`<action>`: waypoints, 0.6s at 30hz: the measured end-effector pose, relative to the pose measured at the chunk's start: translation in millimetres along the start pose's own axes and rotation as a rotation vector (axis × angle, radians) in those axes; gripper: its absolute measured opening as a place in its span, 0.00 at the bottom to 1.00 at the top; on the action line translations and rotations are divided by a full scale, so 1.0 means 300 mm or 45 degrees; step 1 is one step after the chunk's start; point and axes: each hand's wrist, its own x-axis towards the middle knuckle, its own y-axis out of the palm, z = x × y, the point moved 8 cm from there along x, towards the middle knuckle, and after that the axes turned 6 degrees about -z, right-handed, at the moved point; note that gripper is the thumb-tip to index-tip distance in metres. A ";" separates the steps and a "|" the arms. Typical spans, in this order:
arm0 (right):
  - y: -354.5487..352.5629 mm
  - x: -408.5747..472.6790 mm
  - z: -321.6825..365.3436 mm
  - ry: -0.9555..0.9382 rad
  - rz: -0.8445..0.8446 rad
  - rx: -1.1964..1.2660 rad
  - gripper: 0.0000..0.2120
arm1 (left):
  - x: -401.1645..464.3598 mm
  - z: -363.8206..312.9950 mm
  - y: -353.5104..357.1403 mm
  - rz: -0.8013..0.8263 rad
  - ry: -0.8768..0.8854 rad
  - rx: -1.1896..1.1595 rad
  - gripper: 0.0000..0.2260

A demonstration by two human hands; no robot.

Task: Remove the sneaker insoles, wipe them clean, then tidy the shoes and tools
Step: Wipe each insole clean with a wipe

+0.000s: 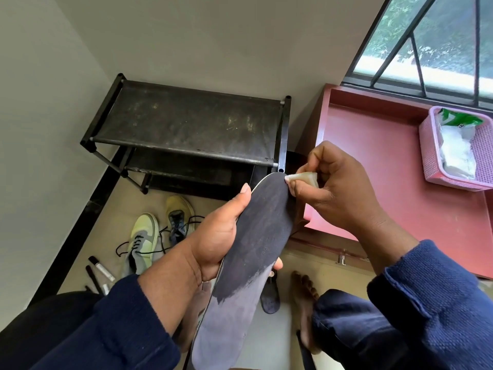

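Head view: the left hand grips a long dark insole from its left edge, thumb lying along the upper rim and fingertips curling round to the right edge, holding it tilted with the toe end pointing far. The right hand pinches a small folded white wipe between thumb and curled fingers, pressing it against the insole's toe tip. Both forearms wear dark blue knitted sleeves.

The insole is flat and rounded at the toe, with a matte, faintly speckled surface: darker over the far part, paler grey over the near heel part, with a thin light edge.

On the beige floor to the left lie two pale yellow-green sneakers with loose black laces, and nearer, several dark marker-like tools. A second dark insole lies on the floor between the bare feet. Far against the pale wall stands a black fabric-shelved shoe rack. To the right is a reddish-pink table bearing a pink woven basket of white wipes, under a barred window.
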 end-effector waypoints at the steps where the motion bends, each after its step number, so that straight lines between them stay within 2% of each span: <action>1: 0.001 0.000 -0.002 0.006 0.002 0.003 0.17 | 0.001 -0.002 -0.003 -0.001 0.005 0.002 0.35; 7: 0.023 -0.005 -0.027 0.083 0.186 -0.003 0.16 | 0.007 -0.013 -0.030 -0.037 0.024 -0.043 0.36; 11: 0.074 -0.036 0.007 0.077 0.423 -0.018 0.15 | 0.001 -0.059 -0.063 -0.219 0.171 -0.104 0.34; 13: 0.077 -0.042 0.037 0.071 0.418 0.007 0.13 | -0.011 -0.088 -0.102 -0.368 0.293 -0.137 0.34; 15: 0.066 -0.046 0.055 0.133 0.323 0.095 0.12 | -0.028 -0.119 -0.138 -0.499 0.423 -0.193 0.36; 18: 0.082 -0.105 0.056 0.416 0.242 0.335 0.15 | -0.068 -0.156 -0.165 -0.654 0.587 -0.281 0.42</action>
